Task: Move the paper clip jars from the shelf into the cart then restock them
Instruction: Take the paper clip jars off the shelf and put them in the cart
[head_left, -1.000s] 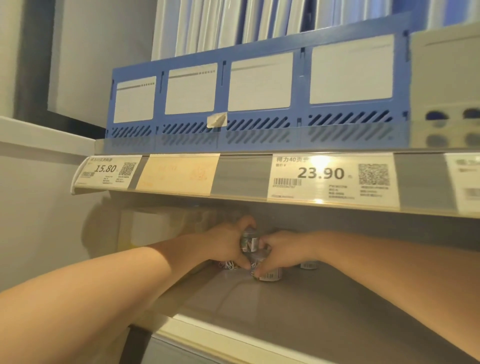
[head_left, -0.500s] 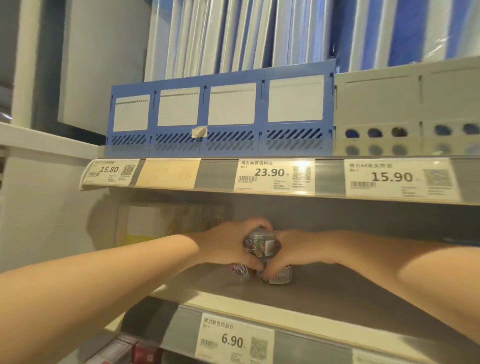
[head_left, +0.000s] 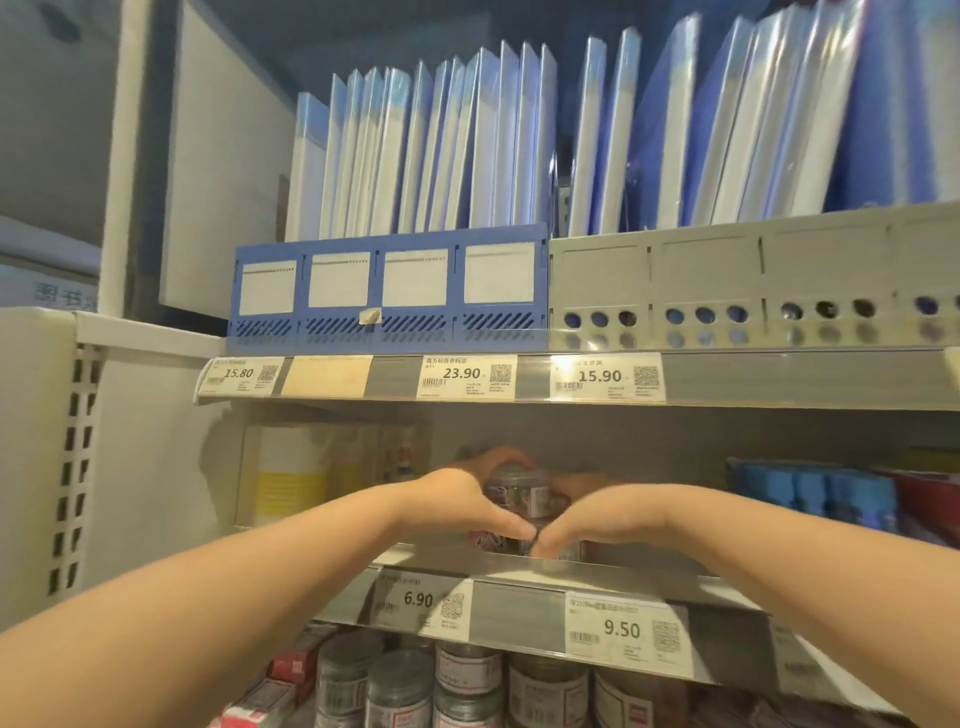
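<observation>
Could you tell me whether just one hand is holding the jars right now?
No, the left hand and the right hand both grip the stacked jars, one from each side.

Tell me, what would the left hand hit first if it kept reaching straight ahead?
The left hand grips the paper clip jars, so nothing lies between; beyond them probably only the shelf's grey back wall, though depth is unclear.
</observation>
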